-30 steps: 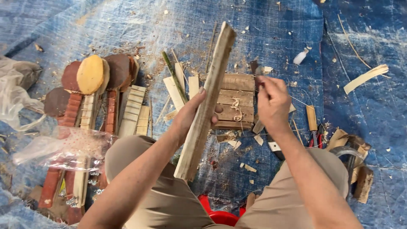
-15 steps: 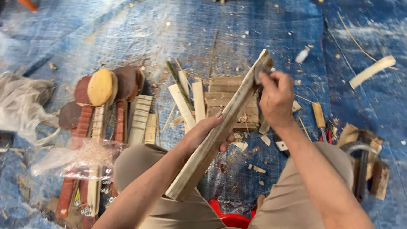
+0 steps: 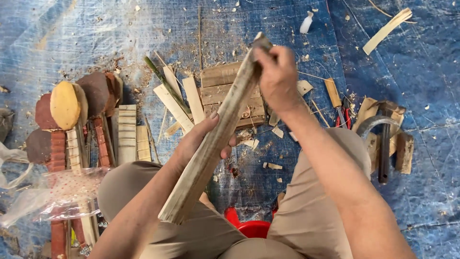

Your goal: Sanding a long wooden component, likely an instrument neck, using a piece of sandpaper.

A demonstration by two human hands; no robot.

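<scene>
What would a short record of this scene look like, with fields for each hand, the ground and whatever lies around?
Left hand: left hand grips the middle of a long wooden slat
Right hand: right hand closed over the slat's upper end
Slat: tilted, lower end near the left knee
Ground: blue tarp strewn with wood chips
Ahead: wooden block beside pale wood strips
Left side: row of spoon-shaped wooden pieces, clear plastic bag
Right side: red-handled pliers

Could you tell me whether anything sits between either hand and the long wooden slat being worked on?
Nothing visible does: the left hand grips the wooden slat around its middle, and the right hand closes on its top end.
</scene>
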